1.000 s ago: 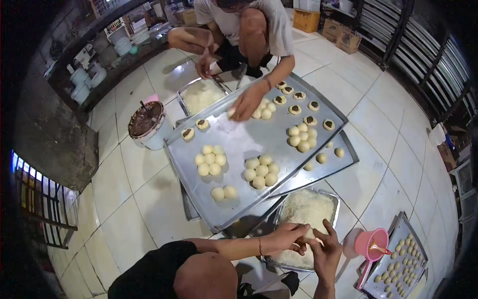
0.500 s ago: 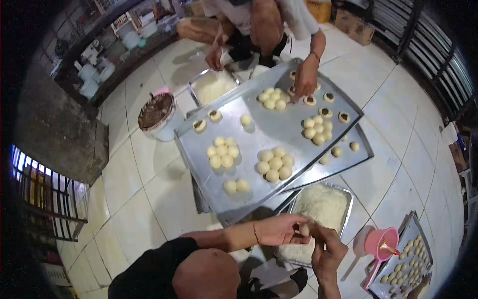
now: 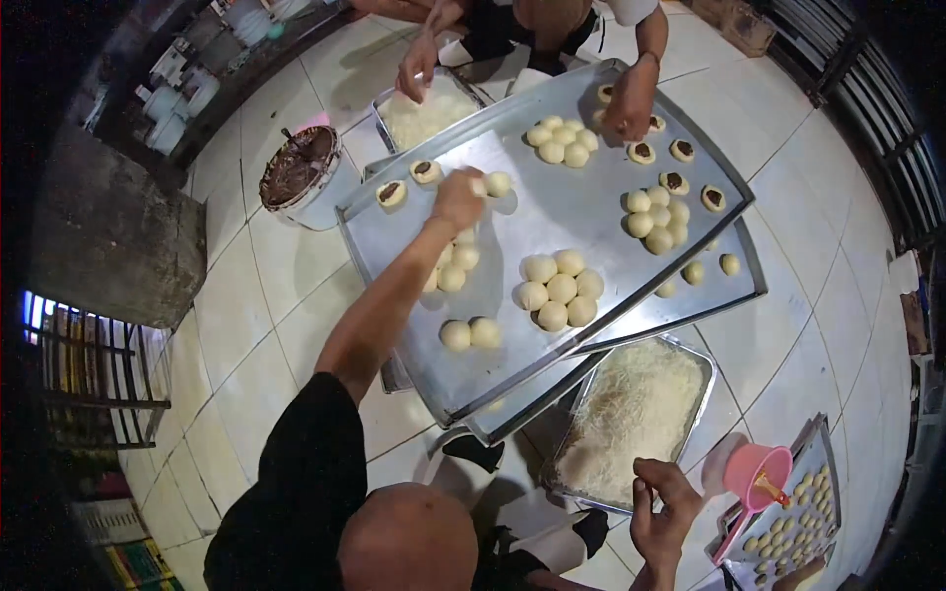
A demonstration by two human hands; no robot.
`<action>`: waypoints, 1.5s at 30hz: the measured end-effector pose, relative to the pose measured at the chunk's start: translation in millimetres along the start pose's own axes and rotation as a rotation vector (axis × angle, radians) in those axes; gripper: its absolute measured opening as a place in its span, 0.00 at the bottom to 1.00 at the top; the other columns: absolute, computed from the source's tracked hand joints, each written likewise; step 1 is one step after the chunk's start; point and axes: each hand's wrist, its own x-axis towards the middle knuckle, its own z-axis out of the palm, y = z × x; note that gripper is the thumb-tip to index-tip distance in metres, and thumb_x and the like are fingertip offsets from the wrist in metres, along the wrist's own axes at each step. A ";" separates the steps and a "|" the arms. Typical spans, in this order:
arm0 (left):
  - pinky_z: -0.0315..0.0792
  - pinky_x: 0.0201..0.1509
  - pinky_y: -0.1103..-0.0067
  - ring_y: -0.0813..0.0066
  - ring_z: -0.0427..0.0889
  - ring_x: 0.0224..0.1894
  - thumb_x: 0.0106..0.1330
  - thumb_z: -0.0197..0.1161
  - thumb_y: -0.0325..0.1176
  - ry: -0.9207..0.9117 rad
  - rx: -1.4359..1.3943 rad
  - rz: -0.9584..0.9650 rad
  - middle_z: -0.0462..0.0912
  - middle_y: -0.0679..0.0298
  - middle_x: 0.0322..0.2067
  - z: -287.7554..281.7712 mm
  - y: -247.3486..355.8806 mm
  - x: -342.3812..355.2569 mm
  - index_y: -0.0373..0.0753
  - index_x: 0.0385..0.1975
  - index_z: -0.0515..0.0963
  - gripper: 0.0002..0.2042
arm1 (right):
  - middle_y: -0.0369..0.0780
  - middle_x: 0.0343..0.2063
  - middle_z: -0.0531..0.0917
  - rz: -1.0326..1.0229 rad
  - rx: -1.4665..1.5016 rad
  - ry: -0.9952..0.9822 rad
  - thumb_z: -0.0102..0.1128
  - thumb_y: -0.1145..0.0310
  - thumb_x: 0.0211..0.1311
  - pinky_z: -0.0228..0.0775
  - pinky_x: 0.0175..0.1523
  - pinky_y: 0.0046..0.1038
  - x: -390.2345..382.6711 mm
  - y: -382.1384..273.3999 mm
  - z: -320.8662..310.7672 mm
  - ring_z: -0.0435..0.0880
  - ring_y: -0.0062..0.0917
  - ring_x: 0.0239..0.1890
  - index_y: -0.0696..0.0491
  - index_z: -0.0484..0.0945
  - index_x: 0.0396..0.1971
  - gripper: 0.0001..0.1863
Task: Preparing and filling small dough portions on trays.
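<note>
My left hand [image 3: 459,202] reaches over the large metal tray [image 3: 394,340], its fingers closed round what looks like a dough ball, of which only a pale bit shows. A lone dough ball [image 3: 499,184] sits right beside those fingertips. Two dough cups with dark filling [image 3: 391,193] lie to the left, and a cluster of dough balls [image 3: 453,268] is partly covered by my wrist. My right hand [image 3: 664,512] hovers by the near corner of a pan of pale shreds [image 3: 641,404], its fingers bent and apart, holding nothing visible. More clustered dough balls [image 3: 562,288] rest mid-tray.
Across the tray, another person's hand [image 3: 631,103] works among filled dough cups [image 3: 675,183]; their other hand [image 3: 416,74] is over a second shred pan [image 3: 429,116]. A bucket of dark filling [image 3: 301,172] stands left. A pink dipper [image 3: 757,471] rests near a tray of small balls [image 3: 800,517].
My left hand has left my right hand and stretched up-left onto the tray with the small dough ball. My right hand has dropped slightly and its fingers have parted. The view has shifted.
</note>
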 end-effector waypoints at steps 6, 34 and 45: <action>0.71 0.57 0.69 0.51 0.77 0.54 0.50 0.67 0.32 -0.139 -0.042 -0.009 0.76 0.50 0.53 -15.9 14.1 -15.1 0.31 0.65 0.58 0.39 | 0.44 0.31 0.83 0.071 -0.150 -0.053 0.54 0.87 0.45 0.71 0.40 0.25 23.0 -17.7 -25.2 0.79 0.29 0.33 0.62 0.80 0.32 0.12; 0.74 0.46 0.65 0.49 0.77 0.38 0.52 0.59 0.18 -0.083 -0.225 -0.012 0.57 0.45 0.56 -6.6 72.1 -68.0 0.35 0.47 0.69 0.20 | 0.46 0.38 0.81 -0.226 -0.085 -0.279 0.63 0.77 0.48 0.75 0.41 0.27 306.3 6.6 189.9 0.79 0.29 0.35 0.62 0.74 0.47 0.22; 0.68 0.57 0.62 0.42 0.70 0.49 0.54 0.63 0.22 -0.162 -0.216 -0.251 0.56 0.44 0.57 6.8 77.8 -22.8 0.31 0.56 0.59 0.29 | 0.46 0.41 0.81 -0.101 -0.175 -0.252 0.66 0.71 0.49 0.75 0.45 0.30 359.2 19.8 213.5 0.81 0.34 0.40 0.61 0.67 0.56 0.32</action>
